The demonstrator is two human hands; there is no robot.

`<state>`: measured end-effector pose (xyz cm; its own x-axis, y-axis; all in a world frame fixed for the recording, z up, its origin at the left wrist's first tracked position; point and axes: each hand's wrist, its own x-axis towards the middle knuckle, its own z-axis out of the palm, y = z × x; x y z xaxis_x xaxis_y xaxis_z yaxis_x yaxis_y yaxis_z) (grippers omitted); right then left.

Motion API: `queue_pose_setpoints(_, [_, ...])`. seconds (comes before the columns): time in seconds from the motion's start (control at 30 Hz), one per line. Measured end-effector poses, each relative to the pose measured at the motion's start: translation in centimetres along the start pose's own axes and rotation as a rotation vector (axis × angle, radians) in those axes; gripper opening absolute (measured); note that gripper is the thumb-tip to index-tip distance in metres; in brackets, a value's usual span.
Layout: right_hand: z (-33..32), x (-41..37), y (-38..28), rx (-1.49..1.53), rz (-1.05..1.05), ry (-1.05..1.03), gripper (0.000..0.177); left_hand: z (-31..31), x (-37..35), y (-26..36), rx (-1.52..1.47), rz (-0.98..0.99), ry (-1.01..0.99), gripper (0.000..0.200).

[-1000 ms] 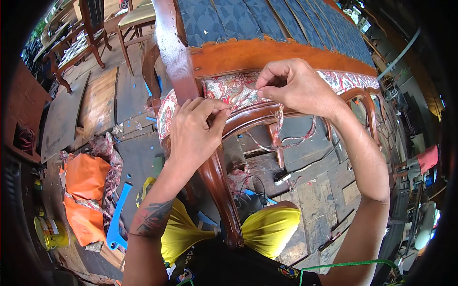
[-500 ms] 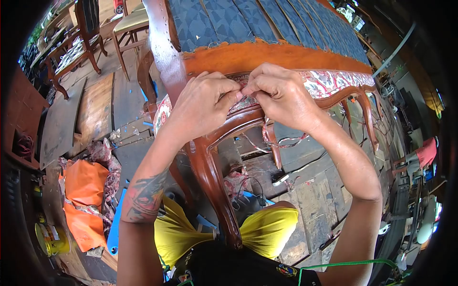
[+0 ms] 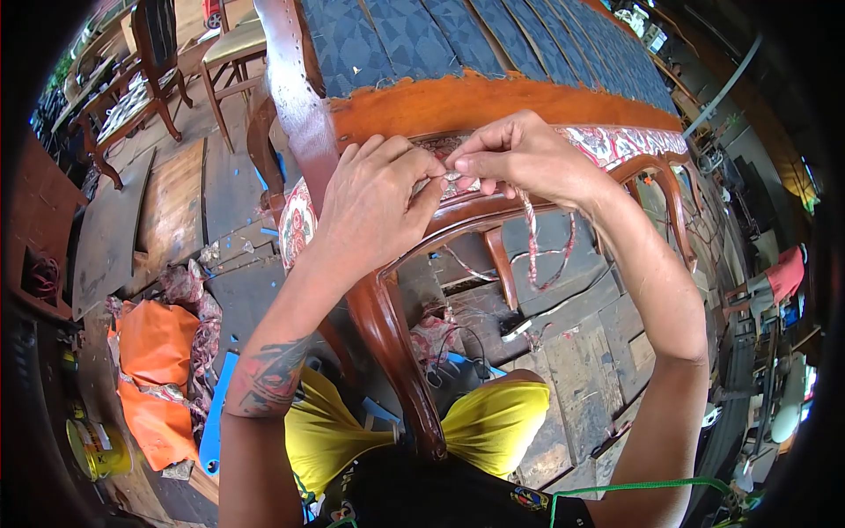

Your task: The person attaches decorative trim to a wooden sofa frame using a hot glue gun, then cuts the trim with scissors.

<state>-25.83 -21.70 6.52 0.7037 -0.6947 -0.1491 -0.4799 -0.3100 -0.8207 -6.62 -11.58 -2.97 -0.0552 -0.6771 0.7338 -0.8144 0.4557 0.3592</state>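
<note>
My left hand (image 3: 377, 194) and my right hand (image 3: 537, 167) meet at the front edge of a wooden settee (image 3: 400, 361). Both pinch a thin piping cord (image 3: 532, 233) covered in red-and-white patterned fabric. From my right hand the cord hangs in a loop below the seat rail. Floral fabric (image 3: 607, 145) covers the seat edge, partly hidden behind my hands. Beyond it, an orange-brown strip (image 3: 475, 106) borders the part with blue patterned fabric bands (image 3: 422, 40).
Orange material (image 3: 158, 378) lies bundled with patterned scraps on the plank floor at left, beside a blue tool-like object (image 3: 213, 414). A yellow bucket (image 3: 99, 449) stands at lower left. Other chairs (image 3: 238, 53) are at upper left. A person in a red top (image 3: 785, 273) is far right.
My right hand has turned, its fingers now more extended, and the cord has swung into a longer hanging loop. The left hand stays near the same spot. The view has shifted slightly.
</note>
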Motion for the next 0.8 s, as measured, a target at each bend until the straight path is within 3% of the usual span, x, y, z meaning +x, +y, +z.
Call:
queue_pose_setpoints(0.2, [-0.1,0.1,-0.1,-0.199,-0.114,-0.046,0.021,0.2,-0.6,0.2,0.064,-0.001,0.052,0.012])
queue_pose_setpoints(0.27, [0.5,-0.1,0.3,-0.376,-0.264,0.077,0.023,0.2,-1.0,0.1,0.058,-0.019,0.041,0.013])
queue_pose_setpoints(0.33, [0.7,0.1,1.3,-0.39,-0.346,0.094,0.023,0.1,-1.6,-0.1,-0.073,-0.05,0.151,0.008])
queue_pose_setpoints(0.43, [0.8,0.0,1.8,-0.448,-0.483,0.137,0.022,-1.4,-3.5,-0.1,-0.071,-0.184,0.112,0.01])
queue_pose_setpoints(0.8, [0.6,-0.1,3.7,-0.559,-0.714,0.181,0.021,-0.4,-5.0,-0.1,-0.049,-0.163,0.109,0.01])
